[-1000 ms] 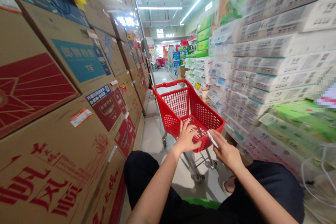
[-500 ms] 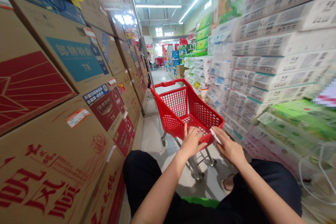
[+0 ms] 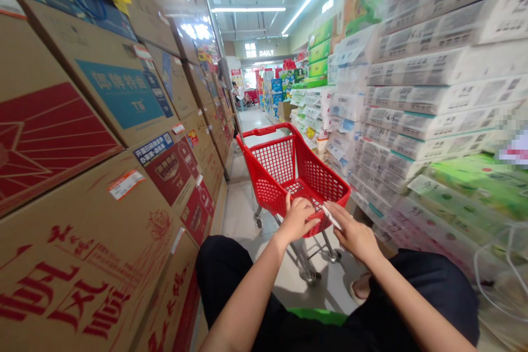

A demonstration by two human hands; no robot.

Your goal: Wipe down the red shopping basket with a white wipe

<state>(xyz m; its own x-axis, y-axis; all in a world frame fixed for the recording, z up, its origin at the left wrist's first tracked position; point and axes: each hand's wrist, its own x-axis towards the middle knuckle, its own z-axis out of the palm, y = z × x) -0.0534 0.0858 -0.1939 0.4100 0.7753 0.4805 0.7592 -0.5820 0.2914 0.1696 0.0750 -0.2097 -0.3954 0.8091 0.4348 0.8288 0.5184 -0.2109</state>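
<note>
A red plastic shopping cart (image 3: 322, 176) with lattice sides and metal legs stands before my knees. Its basket shows no goods. My left hand (image 3: 297, 221) lies over the near rim, fingers hooked to the inside and thumb on the outside. Close beside it, my right hand (image 3: 353, 234) holds a folded white wipe (image 3: 331, 215) against the near right part of the rim. The fingers of that hand lie together behind the wipe, and its underside is hidden.
Stacked cardboard cartons (image 3: 124, 187) wall the left side. Tissue packs (image 3: 421, 104) are piled on the right, with green packs (image 3: 478, 176) lower down. A tiled aisle (image 3: 252, 117) runs ahead, with a person (image 3: 237, 91) far off. Something green (image 3: 317, 316) shows beneath me.
My right hand has slid a little left along the rim with the wipe, nearer my left hand. The left hand has shifted slightly left. The cart stays nearly in place.
</note>
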